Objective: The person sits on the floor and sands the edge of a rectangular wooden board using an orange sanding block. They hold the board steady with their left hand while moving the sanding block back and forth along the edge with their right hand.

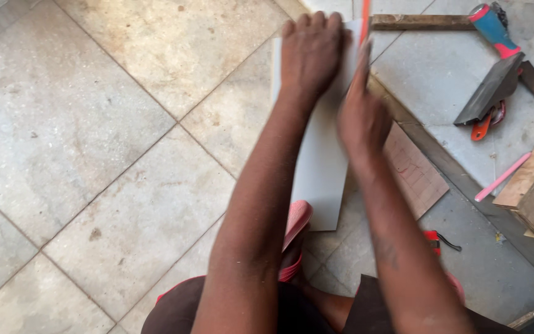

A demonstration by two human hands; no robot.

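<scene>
Both hands are working a stiff, likely brittle pale tile [319,167] lying on the floor, left hand [310,52] pressing flat, right hand [361,117] blurrily gripping an orange tool [364,18] along its edge.

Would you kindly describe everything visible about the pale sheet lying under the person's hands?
The pale sheet is a long, flat, light grey rectangle with a smooth, matte face, lying on the tiled floor. The left hand presses flat on its far end; the blurred right hand sits at its right edge. Its near end reaches a red sandal.
</scene>
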